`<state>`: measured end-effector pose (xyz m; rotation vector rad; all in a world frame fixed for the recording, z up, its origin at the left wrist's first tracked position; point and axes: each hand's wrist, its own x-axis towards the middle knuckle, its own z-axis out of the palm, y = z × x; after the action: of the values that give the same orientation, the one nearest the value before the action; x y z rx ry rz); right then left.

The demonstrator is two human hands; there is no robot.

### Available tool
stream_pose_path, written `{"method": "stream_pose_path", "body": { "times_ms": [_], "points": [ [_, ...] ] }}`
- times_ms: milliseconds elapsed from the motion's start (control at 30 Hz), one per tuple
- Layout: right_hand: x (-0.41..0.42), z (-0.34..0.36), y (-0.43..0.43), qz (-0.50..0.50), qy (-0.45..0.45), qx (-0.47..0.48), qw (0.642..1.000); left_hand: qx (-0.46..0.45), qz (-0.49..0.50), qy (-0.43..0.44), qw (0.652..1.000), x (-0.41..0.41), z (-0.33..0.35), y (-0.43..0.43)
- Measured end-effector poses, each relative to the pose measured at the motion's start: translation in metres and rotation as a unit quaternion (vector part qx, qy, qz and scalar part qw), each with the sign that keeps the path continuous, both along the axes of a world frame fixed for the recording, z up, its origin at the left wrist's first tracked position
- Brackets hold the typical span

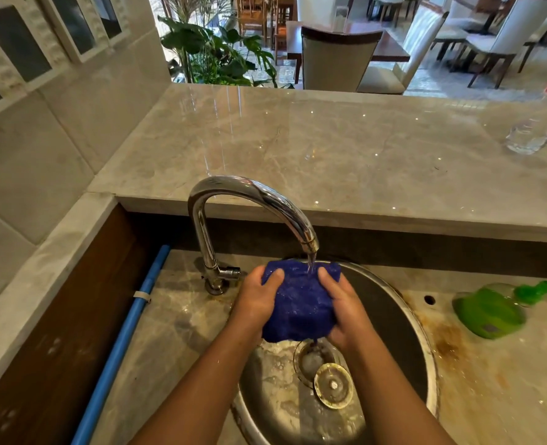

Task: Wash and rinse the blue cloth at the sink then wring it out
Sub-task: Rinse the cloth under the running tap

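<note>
Cloth [299, 306] bunched between both hands — left hand [256, 298] and right hand [346, 308] grip its sides, thumbs on top — under the tap [249, 191] stream.

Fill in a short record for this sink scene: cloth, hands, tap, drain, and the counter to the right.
cloth: blue cloth, bunched, above the sink
hands: left hand and right hand grip it from either side
tap: faucet running, water falling onto the cloth
drain: round stopper lying at its edge
counter: green bottle on its side, right of the sink
</note>
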<state>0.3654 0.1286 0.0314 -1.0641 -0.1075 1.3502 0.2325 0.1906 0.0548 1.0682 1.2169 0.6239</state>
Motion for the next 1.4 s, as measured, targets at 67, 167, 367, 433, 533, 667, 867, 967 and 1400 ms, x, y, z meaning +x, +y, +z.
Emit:
{"method": "stream_pose_path", "body": {
  "times_ms": [67, 167, 367, 433, 533, 667, 867, 967, 1400],
  "points": [
    [-0.005, 0.011, 0.004, 0.013, -0.087, 0.013, 0.996, -0.007, 0.007, 0.016, 1.000, 0.001, -0.005, 0.001],
    [-0.024, 0.017, 0.007, 0.018, -0.243, 0.033, 0.969, -0.027, 0.070, -0.013, 0.997, 0.011, -0.011, 0.000],
    [-0.052, -0.003, 0.015, -0.063, -0.510, -0.022, 0.858, -0.107, 0.089, -0.096, 0.986, 0.028, -0.011, -0.015],
    [-0.042, -0.012, 0.023, -0.055, -0.501, -0.062, 0.862, -0.074, 0.070, -0.064, 0.993, 0.026, -0.016, -0.021],
    [-0.025, -0.027, 0.029, -0.018, -0.452, -0.104, 0.886, -0.079, 0.040, -0.102, 0.991, 0.015, -0.021, -0.027],
    [-0.013, -0.031, 0.025, -0.015, -0.461, -0.153, 0.874, -0.060, 0.029, -0.127, 0.990, 0.004, -0.029, -0.029],
    [-0.032, 0.000, -0.004, -0.015, -0.418, 0.002, 0.908, -0.083, 0.108, -0.087, 0.987, 0.014, -0.020, -0.009],
    [-0.050, 0.005, -0.004, 0.002, -0.514, 0.022, 0.858, -0.130, 0.110, -0.118, 0.978, 0.029, -0.016, -0.014],
    [-0.014, -0.019, 0.019, -0.061, -0.363, -0.095, 0.925, -0.116, 0.080, -0.241, 0.960, 0.015, -0.017, -0.029]
  ]
}}
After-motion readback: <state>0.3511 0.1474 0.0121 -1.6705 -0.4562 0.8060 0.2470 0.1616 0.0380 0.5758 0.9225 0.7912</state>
